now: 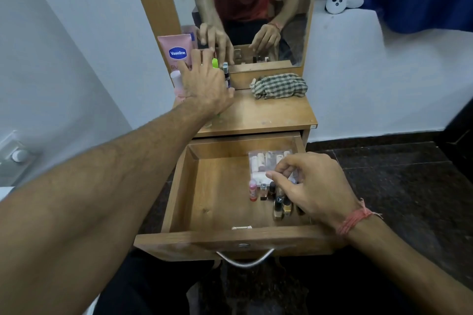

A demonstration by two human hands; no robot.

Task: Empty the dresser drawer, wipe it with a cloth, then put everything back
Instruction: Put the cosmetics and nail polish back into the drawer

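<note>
Right hand [309,184] hovers in open wooden drawer [204,199], grip half-curled over small dark bottles [279,203] — holding nothing clear; left hand [204,82] spread at counter toiletries [179,54] — checked cloth [279,85] waits.

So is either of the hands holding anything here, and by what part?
Left hand holds nothing, fingers spread over the dresser-top items. Right hand cannot be told.

Matt wooden drawer [179,186]; shiny metal handle [245,261]; checked woven cloth [280,85]
</note>
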